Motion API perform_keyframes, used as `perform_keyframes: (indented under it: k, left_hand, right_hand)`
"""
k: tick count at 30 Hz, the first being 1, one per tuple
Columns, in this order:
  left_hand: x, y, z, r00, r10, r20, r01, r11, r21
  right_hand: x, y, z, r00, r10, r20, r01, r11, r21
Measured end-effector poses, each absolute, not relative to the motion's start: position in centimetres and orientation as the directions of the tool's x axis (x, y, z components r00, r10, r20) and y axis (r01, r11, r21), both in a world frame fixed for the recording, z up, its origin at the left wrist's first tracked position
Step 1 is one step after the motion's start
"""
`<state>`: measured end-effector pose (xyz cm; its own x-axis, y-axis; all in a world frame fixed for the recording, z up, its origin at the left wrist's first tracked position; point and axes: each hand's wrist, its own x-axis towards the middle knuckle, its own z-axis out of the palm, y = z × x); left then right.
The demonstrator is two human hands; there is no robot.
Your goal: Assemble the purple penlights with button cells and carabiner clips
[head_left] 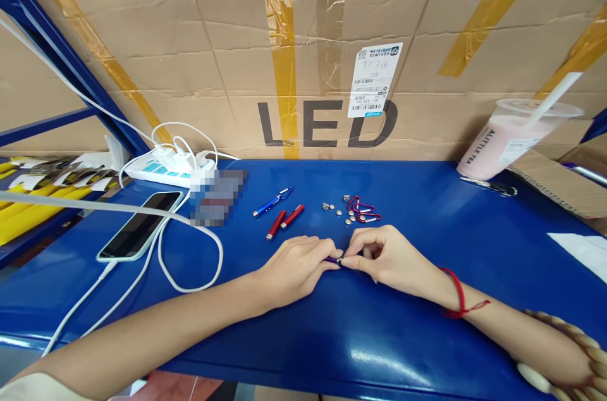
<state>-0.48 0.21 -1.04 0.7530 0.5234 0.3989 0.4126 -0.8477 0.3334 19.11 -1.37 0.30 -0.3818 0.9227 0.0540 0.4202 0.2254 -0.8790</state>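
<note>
Near the middle of the blue table, my left hand (294, 269) is closed around a small purple tube (332, 260), whose right end sticks out. The thumb and forefinger of my right hand (386, 259) pinch at that end; any small part between them is too hidden to make out. Beyond my left hand lie two red tubes (292, 216) and a blue tube (266, 206) with a blue clip on it. Several small silver caps (348, 221) and red and purple carabiner clips (368, 217) lie just beyond my right hand.
On the left are a phone (142, 227) on a charging cable, looping white cables and a power strip (164, 167). A pink drink cup (505, 141) stands back right beside keys (493, 186). A large cardboard box (213, 40) backs the blue table (408, 350).
</note>
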Motion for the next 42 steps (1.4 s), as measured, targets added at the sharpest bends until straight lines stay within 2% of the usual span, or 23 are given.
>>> perform_keyframes:
  k: [5, 12, 14, 20, 23, 35, 42]
  left_hand:
    - [-0.6, 0.1, -1.1, 0.741, 0.513, 0.434, 0.406, -0.856, 0.320]
    - [-0.5, -0.2, -0.8, 0.735, 0.534, 0.418, 0.448, -0.845, 0.291]
    - [-0.5, -0.2, -0.7, 0.730, 0.549, 0.407, 0.447, -0.834, 0.324]
    - [-0.3, -0.1, -0.1, 0.704, 0.646, 0.295, 0.437, -0.721, 0.538]
    - [-0.1, -0.1, -0.1, 0.684, 0.671, 0.286, 0.436, -0.691, 0.576]
    - [-0.3, 0.3, -0.6, 0.681, 0.618, 0.392, 0.460, -0.778, 0.428]
    - [-0.4, 0.2, -0.7, 0.692, 0.582, 0.426, 0.433, -0.808, 0.400]
  right_hand:
    - [19.3, -1.2, 0.3, -0.388, 0.919, -0.070, 0.423, 0.110, -0.899]
    - [19.4, -0.9, 0.3, -0.393, 0.917, -0.073, 0.398, 0.098, -0.912]
    - [19.5, -0.8, 0.3, -0.385, 0.920, -0.076, 0.396, 0.091, -0.914]
    - [19.5, -0.5, 0.1, -0.345, 0.937, -0.052, 0.402, 0.098, -0.910]
    - [19.5, -0.4, 0.4, -0.318, 0.948, -0.019, 0.388, 0.113, -0.915]
    - [19.6, -0.3, 0.9, -0.324, 0.946, 0.019, 0.388, 0.151, -0.909]
    - [19.6, -0.2, 0.7, -0.327, 0.945, 0.019, 0.375, 0.148, -0.915]
